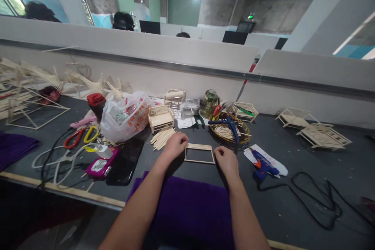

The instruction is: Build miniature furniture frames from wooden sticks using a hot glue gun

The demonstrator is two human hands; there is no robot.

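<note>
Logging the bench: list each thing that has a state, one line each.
wooden frame: flat on desk, a hand at each end
left hand: fingers on frame
right hand: at frame's end
glue gun: lying on paper, unheld
plastic bag: slumped, full
phone: screen dark

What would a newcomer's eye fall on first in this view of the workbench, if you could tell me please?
Most likely the two bare hands at the centre: the left hand and right hand rest at either end of a small rectangular stick frame lying flat on the dark table. Next, the blue glue gun lies just right of them on white paper, its black cord looping away. To the left sits a white plastic bag with orange print.
</note>
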